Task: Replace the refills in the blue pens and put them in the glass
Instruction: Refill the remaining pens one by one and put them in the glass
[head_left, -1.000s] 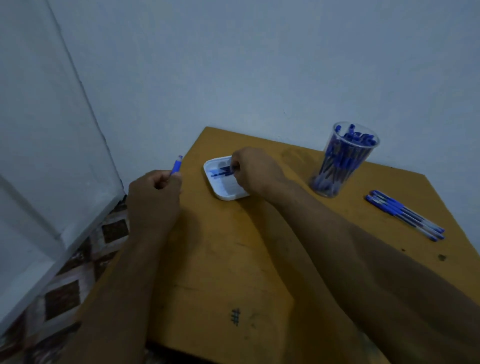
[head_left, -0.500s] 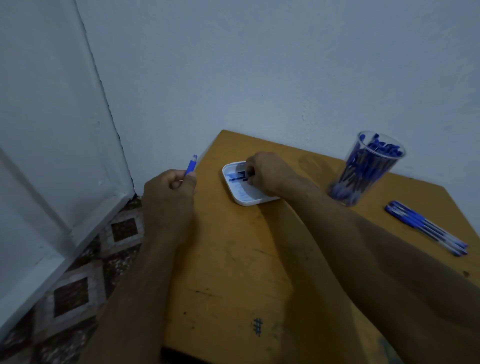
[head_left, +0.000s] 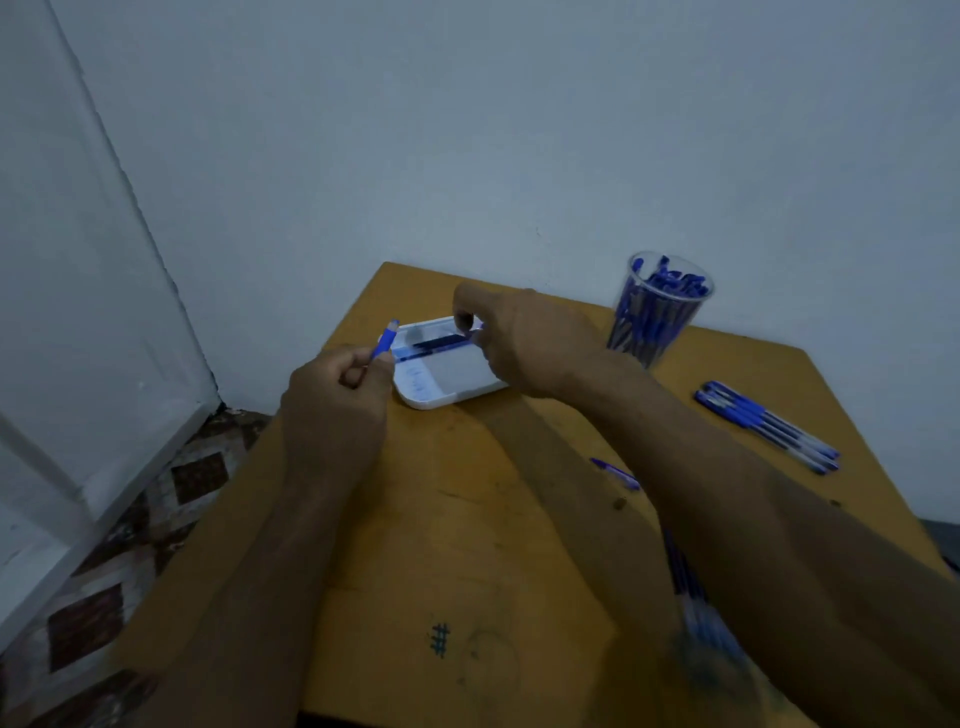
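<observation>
Left hand (head_left: 337, 400) curled around a blue pen (head_left: 385, 340), blue end sticking up and away past the thumb, held just left of the white tray (head_left: 452, 392). Right hand (head_left: 524, 343) over the tray's far right edge, thumb and forefinger pinched together on something thin; a bit of blue shows at the fingertips (head_left: 465, 322), too small to say what it is. In the tray, dark and blue refills (head_left: 436, 345) lie across the far part, right under the right hand. Clear glass (head_left: 657, 312) upright at the table's far right, near the wall, packed with blue pens, well apart from both hands. A row of blue pens (head_left: 766, 426) lies flat on the wooden table (head_left: 441, 545) right of the right forearm. One more blue piece (head_left: 615, 473) lies just beside that forearm, partly hidden. More blurry blue pens (head_left: 696, 597) near the elbow. Hash mark (head_left: 440, 639) inked on the near tabletop. Patterned tile floor (head_left: 119, 582) at left.
</observation>
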